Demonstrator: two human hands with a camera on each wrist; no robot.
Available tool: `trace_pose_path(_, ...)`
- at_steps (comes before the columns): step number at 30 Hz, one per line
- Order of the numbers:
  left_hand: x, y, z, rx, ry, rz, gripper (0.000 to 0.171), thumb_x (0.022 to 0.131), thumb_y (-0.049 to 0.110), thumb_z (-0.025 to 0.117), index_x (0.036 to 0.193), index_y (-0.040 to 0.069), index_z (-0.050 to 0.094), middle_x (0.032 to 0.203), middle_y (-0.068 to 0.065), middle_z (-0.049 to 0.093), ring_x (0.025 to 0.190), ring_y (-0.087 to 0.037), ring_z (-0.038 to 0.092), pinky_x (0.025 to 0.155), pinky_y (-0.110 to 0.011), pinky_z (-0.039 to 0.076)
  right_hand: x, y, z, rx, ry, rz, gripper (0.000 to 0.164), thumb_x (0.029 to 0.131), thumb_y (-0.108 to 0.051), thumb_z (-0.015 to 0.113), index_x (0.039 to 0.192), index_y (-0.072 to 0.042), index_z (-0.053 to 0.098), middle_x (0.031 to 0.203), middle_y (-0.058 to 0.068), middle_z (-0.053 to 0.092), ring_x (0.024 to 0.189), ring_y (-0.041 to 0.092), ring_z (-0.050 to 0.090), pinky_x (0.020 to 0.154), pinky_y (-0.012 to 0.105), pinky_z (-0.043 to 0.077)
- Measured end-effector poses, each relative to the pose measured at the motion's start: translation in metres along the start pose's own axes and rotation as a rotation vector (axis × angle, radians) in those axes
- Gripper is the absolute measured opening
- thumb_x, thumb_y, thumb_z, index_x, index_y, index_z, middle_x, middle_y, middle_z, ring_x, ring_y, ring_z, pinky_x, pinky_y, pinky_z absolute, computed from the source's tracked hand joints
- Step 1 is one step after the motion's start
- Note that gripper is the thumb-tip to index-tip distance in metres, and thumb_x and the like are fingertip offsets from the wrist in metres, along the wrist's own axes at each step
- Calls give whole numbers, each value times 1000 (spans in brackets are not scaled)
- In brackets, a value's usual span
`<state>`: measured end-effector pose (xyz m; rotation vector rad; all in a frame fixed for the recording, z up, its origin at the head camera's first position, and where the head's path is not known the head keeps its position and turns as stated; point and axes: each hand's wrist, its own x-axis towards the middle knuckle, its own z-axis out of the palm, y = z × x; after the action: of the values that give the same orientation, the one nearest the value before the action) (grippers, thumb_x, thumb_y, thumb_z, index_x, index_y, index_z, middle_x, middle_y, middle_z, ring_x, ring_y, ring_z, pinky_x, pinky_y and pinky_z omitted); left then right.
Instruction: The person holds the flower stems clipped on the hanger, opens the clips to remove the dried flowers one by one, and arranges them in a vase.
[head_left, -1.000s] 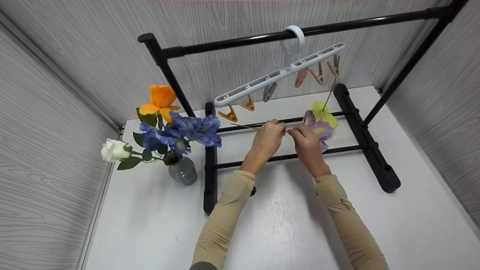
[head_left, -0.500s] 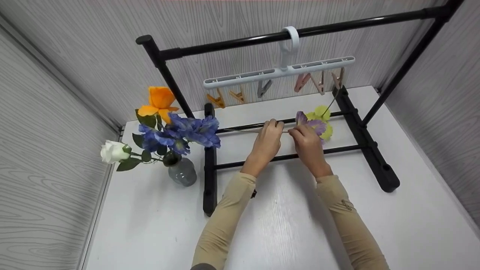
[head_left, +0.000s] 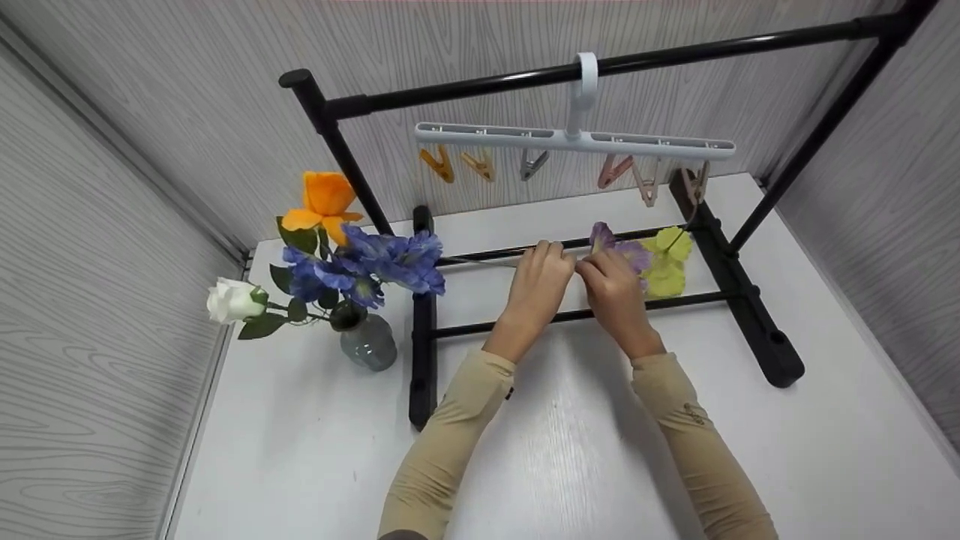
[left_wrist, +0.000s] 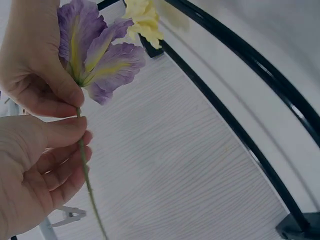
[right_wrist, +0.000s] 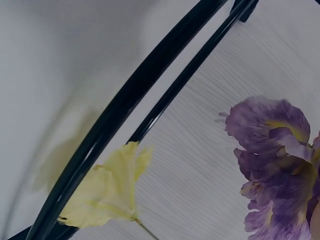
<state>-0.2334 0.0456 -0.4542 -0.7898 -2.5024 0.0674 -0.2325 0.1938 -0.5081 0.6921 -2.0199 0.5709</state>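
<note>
My left hand [head_left: 541,281] and right hand [head_left: 613,292] are close together above the stand's lower bars, both pinching the thin green stem of a purple artificial flower [left_wrist: 102,55]. The right thumb and finger grip it just below the petals; the left thumb and fingers [left_wrist: 65,165] grip slightly lower, and the bare stem [left_wrist: 92,200] runs on past them. A pale blue clip hanger [head_left: 502,136] hangs from the black rail [head_left: 480,88] with several clothespins. Its rightmost clothespin [head_left: 696,184] holds the stem of an upside-down yellow flower [head_left: 667,262].
On the left, a grey vase [head_left: 369,345] holds blue flowers [head_left: 397,259], an orange flower [head_left: 326,202] and a white rose [head_left: 234,300]. The stand's black right foot [head_left: 765,337] rests on the white table [head_left: 570,450]. Grey wood-grain panels [head_left: 97,360] enclose the table.
The hanger has swung round on the rail, its right end coming nearer and lower. The yellow flower moved right and down with it. Both hands stay nearly in place, still pinching the stem.
</note>
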Motion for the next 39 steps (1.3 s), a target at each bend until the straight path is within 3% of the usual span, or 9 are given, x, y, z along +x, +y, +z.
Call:
trace_pose_path(7, -8, -6, -18, -18, 9, 7, 17, 101, 6, 63, 96, 11, 79, 92, -5, 72, 85, -19, 69, 67, -29, 59, 10, -12, -8, 23, 31, 34, 14, 87, 19, 70, 94, 7, 71, 88, 18, 64, 80, 36, 60, 72, 46, 51)
trace_pose_path(11, -13, -15, -27, -46, 18, -8, 16, 99, 3, 64, 96, 8, 79, 93, -7, 73, 85, -21, 69, 64, -30, 59, 17, -19, -17, 59, 122, 94, 9, 91, 10, 72, 99, 9, 71, 92, 21, 66, 84, 38, 62, 76, 48, 52)
trace_pose_path(15, -15, -28, -38, -72, 81, -44, 16, 97, -2, 65, 93, 6, 78, 87, -7, 70, 79, -21, 67, 59, -31, 58, 24, -25, -25, 76, 246, 143, 13, 91, 8, 70, 104, 10, 72, 96, 22, 67, 87, 38, 63, 78, 45, 51)
trace_pose_path(19, -17, -44, -50, -117, 156, -99, 15, 91, -9, 66, 89, 4, 74, 83, -8, 67, 75, -24, 66, 56, -34, 57, 27, -28, -28, 77, 288, 184, 16, 93, 8, 68, 108, 10, 72, 99, 22, 67, 91, 37, 63, 82, 41, 51)
trace_pose_path(22, -21, -55, -61, -173, 187, -149, 17, 87, -13, 65, 89, 2, 72, 85, -10, 67, 75, -27, 66, 56, -38, 57, 24, -28, -28, 72, 277, 201, 14, 93, 9, 67, 107, 11, 71, 97, 23, 66, 90, 38, 63, 83, 43, 50)
trace_pose_path(27, -31, -76, -75, -231, 280, -243, 6, 92, -5, 68, 90, 0, 72, 86, -12, 68, 76, -30, 68, 55, -44, 57, 19, -24, -23, 88, 248, 218, 11, 94, 9, 66, 104, 11, 71, 94, 23, 66, 88, 39, 62, 81, 46, 50)
trace_pose_path(32, -44, -102, -77, -262, 338, -329, 6, 95, 2, 70, 92, -3, 71, 87, -15, 67, 77, -35, 68, 59, -48, 58, 15, -22, -19, 99, 213, 214, 10, 94, 7, 67, 102, 9, 71, 92, 23, 65, 87, 39, 62, 80, 46, 50)
trace_pose_path(39, -69, -137, -77, -378, 414, -431, 9, 99, 3, 68, 95, -5, 70, 90, -18, 67, 80, -37, 68, 69, -48, 59, 11, -21, -16, 109, 165, 209, 9, 96, 4, 66, 101, 9, 70, 93, 23, 66, 87, 39, 62, 80, 46, 50)
